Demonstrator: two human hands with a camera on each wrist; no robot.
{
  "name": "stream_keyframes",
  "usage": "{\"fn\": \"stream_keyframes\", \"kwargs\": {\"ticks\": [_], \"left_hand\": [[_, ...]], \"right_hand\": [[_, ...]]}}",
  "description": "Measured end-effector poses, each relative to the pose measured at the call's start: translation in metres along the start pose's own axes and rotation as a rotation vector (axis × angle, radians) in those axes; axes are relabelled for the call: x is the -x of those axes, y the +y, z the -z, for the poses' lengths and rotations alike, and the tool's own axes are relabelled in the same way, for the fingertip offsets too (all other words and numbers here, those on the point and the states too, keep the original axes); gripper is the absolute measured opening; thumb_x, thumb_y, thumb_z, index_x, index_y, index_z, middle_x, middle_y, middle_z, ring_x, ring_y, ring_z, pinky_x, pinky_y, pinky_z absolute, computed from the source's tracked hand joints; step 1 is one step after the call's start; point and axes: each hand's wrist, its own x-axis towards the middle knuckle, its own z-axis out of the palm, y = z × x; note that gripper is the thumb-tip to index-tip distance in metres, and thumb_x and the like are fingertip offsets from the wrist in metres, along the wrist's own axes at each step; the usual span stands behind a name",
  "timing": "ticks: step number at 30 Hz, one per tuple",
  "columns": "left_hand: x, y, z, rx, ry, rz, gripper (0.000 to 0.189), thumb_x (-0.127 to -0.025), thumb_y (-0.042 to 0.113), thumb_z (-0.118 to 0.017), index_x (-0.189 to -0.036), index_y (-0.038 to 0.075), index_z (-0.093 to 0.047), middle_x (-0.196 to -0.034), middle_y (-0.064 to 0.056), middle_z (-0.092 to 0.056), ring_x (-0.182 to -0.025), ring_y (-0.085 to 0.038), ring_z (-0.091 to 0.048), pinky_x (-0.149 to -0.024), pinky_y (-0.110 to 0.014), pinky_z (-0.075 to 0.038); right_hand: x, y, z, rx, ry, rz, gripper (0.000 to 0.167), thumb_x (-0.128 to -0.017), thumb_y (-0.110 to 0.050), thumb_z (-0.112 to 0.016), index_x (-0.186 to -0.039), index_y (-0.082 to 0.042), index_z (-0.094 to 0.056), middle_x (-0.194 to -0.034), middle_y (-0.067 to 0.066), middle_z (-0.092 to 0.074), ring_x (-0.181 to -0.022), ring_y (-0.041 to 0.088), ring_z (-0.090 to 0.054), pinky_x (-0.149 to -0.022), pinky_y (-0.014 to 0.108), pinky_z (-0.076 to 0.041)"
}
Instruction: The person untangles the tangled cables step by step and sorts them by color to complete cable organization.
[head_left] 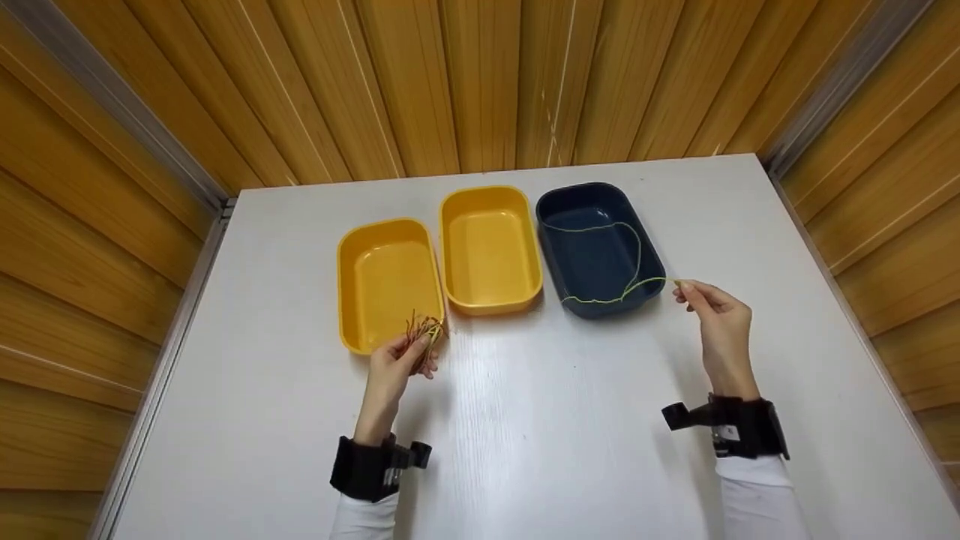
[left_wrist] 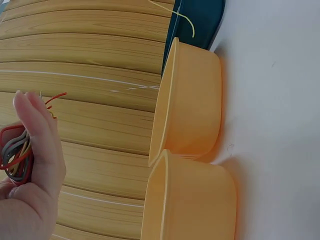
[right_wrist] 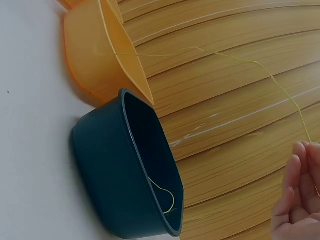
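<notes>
My left hand [head_left: 397,360] grips a bundle of thin wires [left_wrist: 17,155] in red, grey, yellow and black, its loose ends sticking out past the fingers. It is over the near right corner of the left yellow bin [head_left: 386,292]. Off the right side of the dark blue bin [head_left: 589,266], my right hand [head_left: 718,319] pinches the end of a thin yellow-green wire [right_wrist: 277,85]. That wire stretches leftward above the blue bin, its far end free. A second yellow wire [right_wrist: 171,192] lies curved inside the blue bin.
A second yellow bin [head_left: 491,255] stands between the left yellow bin and the blue one. All three sit on a white table [head_left: 540,442]. Wood-patterned panels [head_left: 480,82] rise behind the table and at both sides. Each wrist wears a black camera strap [head_left: 750,427].
</notes>
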Motion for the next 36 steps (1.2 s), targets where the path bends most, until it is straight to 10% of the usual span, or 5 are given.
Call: {"fn": "stream_keyframes", "kwargs": {"ticks": [8,18,28,36], "left_hand": [[-0.013,-0.036,0.005,0.061,-0.109,-0.140,0.025,-0.086,0.019,-0.058,-0.086,-0.006,-0.059,-0.067,-0.009,-0.062,-0.052,-0.012,-0.057,-0.046,-0.022,-0.051],[0.003,-0.007,-0.007,-0.004,-0.036,0.053,0.019,-0.087,0.007,-0.054,-0.089,-0.011,-0.056,-0.067,-0.010,-0.060,-0.053,-0.012,-0.056,-0.049,-0.022,-0.051],[0.004,-0.010,-0.008,0.010,-0.060,0.022,0.020,-0.088,0.006,-0.053,-0.089,-0.014,-0.055,-0.066,-0.015,-0.060,-0.051,-0.013,-0.056,-0.046,-0.022,-0.050],[0.007,-0.010,-0.008,-0.008,-0.056,0.048,0.021,-0.088,0.008,-0.053,-0.091,-0.013,-0.056,-0.066,-0.008,-0.060,-0.053,-0.014,-0.056,-0.048,-0.022,-0.051]], "right_hand": [[-0.012,-0.004,0.004,-0.135,0.062,-0.058,0.017,-0.080,0.001,-0.062,-0.093,0.012,-0.063,-0.080,0.015,-0.065,-0.073,0.023,-0.058,-0.062,0.023,-0.044],[0.002,-0.054,-0.023,-0.246,0.182,-0.055,0.019,-0.074,-0.003,-0.069,-0.087,0.010,-0.065,-0.075,0.011,-0.064,-0.067,0.017,-0.057,-0.057,0.020,-0.045],[-0.007,-0.059,-0.023,-0.383,0.294,-0.149,0.012,-0.076,0.001,-0.066,-0.086,0.008,-0.065,-0.075,0.011,-0.062,-0.065,0.017,-0.055,-0.051,0.018,-0.043],[-0.014,-0.049,-0.026,-0.276,0.384,-0.112,0.008,-0.076,-0.001,-0.067,-0.082,0.005,-0.067,-0.072,0.008,-0.063,-0.062,0.015,-0.055,-0.051,0.018,-0.042]]}}
